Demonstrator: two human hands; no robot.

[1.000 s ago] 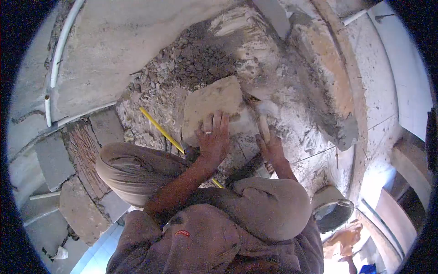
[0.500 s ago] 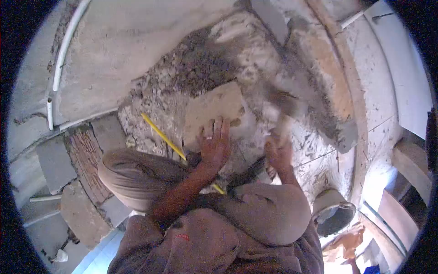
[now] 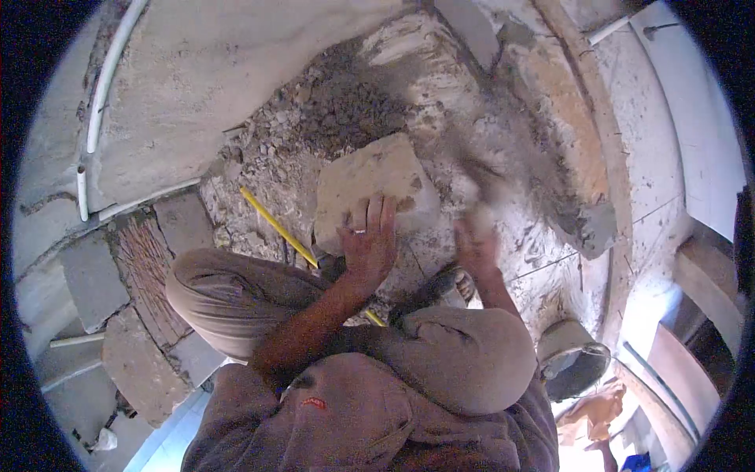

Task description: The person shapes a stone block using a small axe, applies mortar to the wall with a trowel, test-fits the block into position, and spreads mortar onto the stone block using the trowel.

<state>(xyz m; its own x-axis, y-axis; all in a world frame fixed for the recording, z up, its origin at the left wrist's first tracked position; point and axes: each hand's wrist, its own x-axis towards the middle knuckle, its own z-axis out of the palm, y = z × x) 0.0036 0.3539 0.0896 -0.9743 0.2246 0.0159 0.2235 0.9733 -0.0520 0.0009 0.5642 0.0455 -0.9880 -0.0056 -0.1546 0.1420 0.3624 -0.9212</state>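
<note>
A pale, rough-edged stone block (image 3: 366,173) lies on the dusty ground in front of me. Across its near part rests my left hand (image 3: 370,245), fingers stretched out flat, with a ring on one of them. My right hand (image 3: 478,248) is closed around the handle of a hammer (image 3: 487,185), just right of the block. Motion smears the hammer, so whether its dark head touches the stone cannot be made out. A thin yellow bar (image 3: 275,224) lies left of the block and runs under my leg.
Loose rubble (image 3: 338,106) is heaped beyond the block. A bucket (image 3: 568,342) stands at my right knee. Flat stone slabs (image 3: 94,279) lie on the left, near a white pipe (image 3: 110,86). A long ledge (image 3: 602,157) borders the right side.
The hammer and my right hand have shifted slightly and stay blurred. My left hand remains on the block. The whole view has tilted a little.
</note>
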